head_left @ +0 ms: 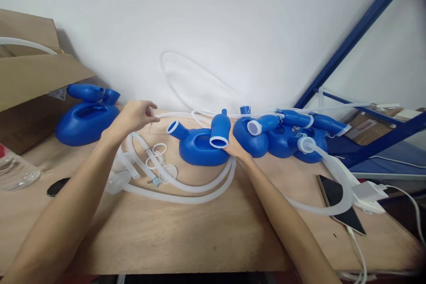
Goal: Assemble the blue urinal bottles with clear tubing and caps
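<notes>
A blue urinal bottle [196, 153] with a white-rimmed spout and a handle opening sits on the table in front of me. A blue funnel-shaped piece [220, 128] with a white rim lies over its right end. My right hand [236, 146] grips the bottle's right side, its fingers mostly hidden behind bottle and funnel. To the left, my left hand [136, 114] is raised, thumb and forefinger pinching the end of a thin clear tube [176, 114] that runs right along the wall. Thicker clear hose [186, 197] curves across the table below the bottle.
White rings and caps [161, 162] lie among the hoses. More blue bottles [281, 142] stand at right, another bottle [86, 126] at left beside a cardboard box [29, 97]. A phone [341, 206], a white charger [369, 193] and a blue metal frame [356, 26] are on the right.
</notes>
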Demonstrator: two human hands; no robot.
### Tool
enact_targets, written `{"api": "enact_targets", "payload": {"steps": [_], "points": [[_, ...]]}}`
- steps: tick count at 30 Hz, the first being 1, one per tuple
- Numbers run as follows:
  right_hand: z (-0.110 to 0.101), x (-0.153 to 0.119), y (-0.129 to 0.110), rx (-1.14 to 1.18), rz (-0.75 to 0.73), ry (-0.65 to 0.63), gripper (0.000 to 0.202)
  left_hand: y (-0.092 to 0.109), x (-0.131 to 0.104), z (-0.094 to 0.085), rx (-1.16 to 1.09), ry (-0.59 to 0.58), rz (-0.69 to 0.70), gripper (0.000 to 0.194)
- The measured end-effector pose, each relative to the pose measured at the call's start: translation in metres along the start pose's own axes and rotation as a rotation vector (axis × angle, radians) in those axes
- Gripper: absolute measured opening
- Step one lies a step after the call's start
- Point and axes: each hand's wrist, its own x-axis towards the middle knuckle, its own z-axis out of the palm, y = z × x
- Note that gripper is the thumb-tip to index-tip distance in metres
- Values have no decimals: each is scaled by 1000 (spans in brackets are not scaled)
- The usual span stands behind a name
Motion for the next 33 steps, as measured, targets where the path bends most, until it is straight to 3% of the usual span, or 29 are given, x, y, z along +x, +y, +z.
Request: {"api": "enact_targets", "payload": {"steps": [3,6,8,11,16,19,21,24,27,33], "points": [[-3,2,-4,-67,-48,-34,152,26,-18,-20,-247,181,32,42],[-10,6,-10,-189,-137,-11,155,50,-31,-27,-460,215,153,45],[-15,7,-17,-314,-243,11,143,62,-37,-26,-639,154,235,48],[-21,9,-27,-494,-354,-6,103,76,-42,-17,-871,8,299,58],[-26,11,-37,-636,-425,123,71,90,-42,10,-1020,-234,403,81],[-27,11,-44,-654,-436,72,69,97,-41,27,-968,-219,480,66],[-26,11,-49,-655,-413,66,72,101,-42,36,-803,-73,521,59],[-24,11,-53,-634,-372,84,74,106,-45,49,-532,137,570,65],[-21,11,-54,-610,-360,91,74,109,-47,66,-368,276,565,68],[-12,9,-55,-571,-344,101,74,116,-45,96,-454,261,544,86]]}}
